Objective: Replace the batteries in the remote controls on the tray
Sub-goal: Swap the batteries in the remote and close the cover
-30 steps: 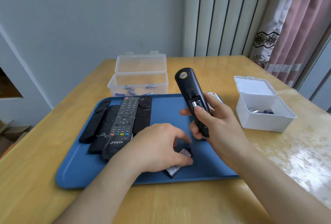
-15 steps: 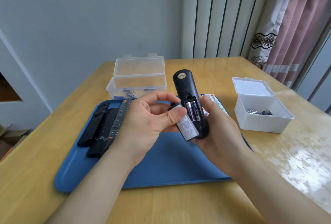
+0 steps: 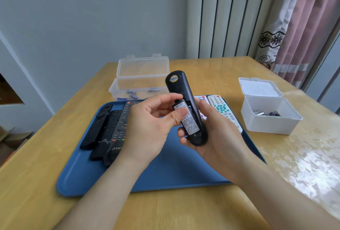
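One black remote (image 3: pixel 181 86), white-labelled battery cover (image 3: pixel 190 125)

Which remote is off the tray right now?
The black remote, gripped in the right hand, back toward the camera; the rest lie flat on the blue tray.

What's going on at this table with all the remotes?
A person is changing remote batteries. The right hand grips a black remote, back side up, above a blue tray. The left hand pinches the labelled battery cover and holds it over the remote's battery slot; it does not look fully seated. Dark remotes and white remotes lie on the tray. A clear box and a white box hold loose batteries.
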`<action>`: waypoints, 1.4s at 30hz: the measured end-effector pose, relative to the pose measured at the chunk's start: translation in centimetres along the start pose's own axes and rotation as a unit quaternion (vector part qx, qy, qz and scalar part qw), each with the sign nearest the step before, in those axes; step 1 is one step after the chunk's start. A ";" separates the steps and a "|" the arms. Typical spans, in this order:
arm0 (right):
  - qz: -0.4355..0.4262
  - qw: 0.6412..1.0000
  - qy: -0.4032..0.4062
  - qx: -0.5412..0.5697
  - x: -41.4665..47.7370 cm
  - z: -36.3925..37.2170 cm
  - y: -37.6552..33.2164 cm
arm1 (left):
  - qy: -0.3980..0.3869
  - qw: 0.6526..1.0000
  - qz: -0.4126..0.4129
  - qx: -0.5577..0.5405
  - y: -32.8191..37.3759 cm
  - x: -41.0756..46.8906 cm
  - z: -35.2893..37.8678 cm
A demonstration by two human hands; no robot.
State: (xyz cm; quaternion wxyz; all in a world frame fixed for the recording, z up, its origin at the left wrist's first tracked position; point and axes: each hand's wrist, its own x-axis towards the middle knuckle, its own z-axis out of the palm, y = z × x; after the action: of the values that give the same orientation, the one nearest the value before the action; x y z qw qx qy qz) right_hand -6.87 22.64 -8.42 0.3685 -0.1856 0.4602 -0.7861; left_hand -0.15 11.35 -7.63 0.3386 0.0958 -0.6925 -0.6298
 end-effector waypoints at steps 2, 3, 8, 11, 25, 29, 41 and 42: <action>0.005 1.000 0.006 0.008 0.0 0.0 0.1 | -0.001 1.000 0.004 0.010 -0.1 0.0 0.0; 0.007 1.000 0.009 0.010 0.0 0.0 0.1 | -0.002 1.000 0.010 0.020 -0.2 -0.1 -0.1; 0.007 1.000 0.015 0.016 0.0 0.0 0.1 | -0.003 0.989 0.086 0.120 -0.4 0.0 -0.1; -0.003 1.000 0.020 0.022 -0.1 0.1 0.1 | 0.002 0.979 0.120 0.167 -0.7 -0.1 -0.1; -0.046 0.998 0.033 -0.010 -0.1 -0.2 0.4 | -0.019 0.915 0.238 0.325 -1.4 -0.2 0.0; -0.066 0.997 0.033 -0.031 -0.1 -0.3 0.4 | -0.026 0.966 0.145 0.211 -1.3 -0.2 -0.1; -0.128 0.987 0.045 -0.088 0.1 -0.7 0.5 | -0.069 0.977 -0.107 -0.168 0.3 -0.5 0.4; -0.136 0.985 0.042 -0.100 0.1 -0.6 0.5 | -0.069 0.977 -0.115 -0.166 0.2 -0.5 0.4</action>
State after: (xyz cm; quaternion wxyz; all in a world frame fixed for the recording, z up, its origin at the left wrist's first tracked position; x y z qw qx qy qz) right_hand -7.11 22.78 -9.20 0.2180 -0.2489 0.5220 -0.7861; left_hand 0.02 12.03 -7.62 0.2264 0.0742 -0.5844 -0.7757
